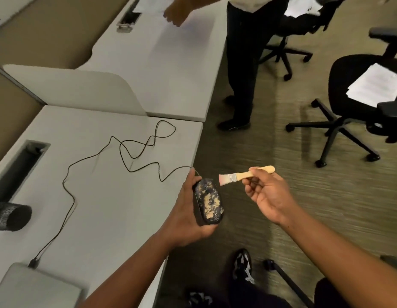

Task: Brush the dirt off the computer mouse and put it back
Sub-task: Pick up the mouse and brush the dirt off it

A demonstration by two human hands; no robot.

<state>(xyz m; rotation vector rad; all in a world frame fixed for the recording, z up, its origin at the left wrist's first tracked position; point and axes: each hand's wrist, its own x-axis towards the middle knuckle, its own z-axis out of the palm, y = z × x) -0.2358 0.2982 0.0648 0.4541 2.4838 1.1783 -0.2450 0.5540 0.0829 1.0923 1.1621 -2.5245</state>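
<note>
Laptop (35, 287): grey, closed, at the desk's near-left corner, cable plugged into its far edge.
Desk (104, 207): pale grey.
Cable (126, 156): black, looping loosely across the desk to the mouse.
Left hand (188, 216): wrapped around the mouse (208, 201) — dark, caked with tan dirt, held just past the desk edge.
Right hand (264, 192): fingers pinch the brush (244, 174) by its wooden handle — bristles just beside the mouse, apart.

Grey desk (108, 207), laptop (37, 287) at its near corner, black office chair (348, 103) bearing papers (377, 85).
</note>
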